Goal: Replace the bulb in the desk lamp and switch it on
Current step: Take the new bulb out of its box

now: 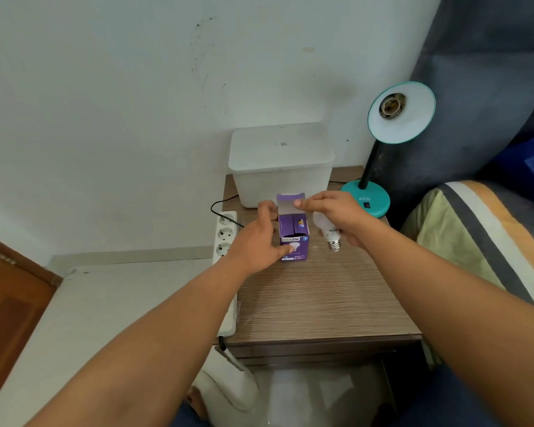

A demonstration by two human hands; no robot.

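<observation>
Bulb box (294, 238): purple carton, upright near the middle of the wooden table (315, 303), top flap open and raised; "ECOLINK" in white on its front, smaller print unreadable.
Left hand (259, 241): fingers spread wide around the box's left side, thumb tip touching its front; grip not closed.
Right hand (333, 214): fingertips pinching the raised flap; palm and lower fingers wrap the white bulb.
Bulb (324, 228): white globe, silver screw base pointing toward the table's front edge, just right of the box.
Desk lamp (398, 115): teal shade and base, black neck, at the table's back right corner; socket bare; "ATN" on the base.
Storage bin (281, 167): white, lidded, at the back edge.
Power strip (225, 238): white, along the left edge.
</observation>
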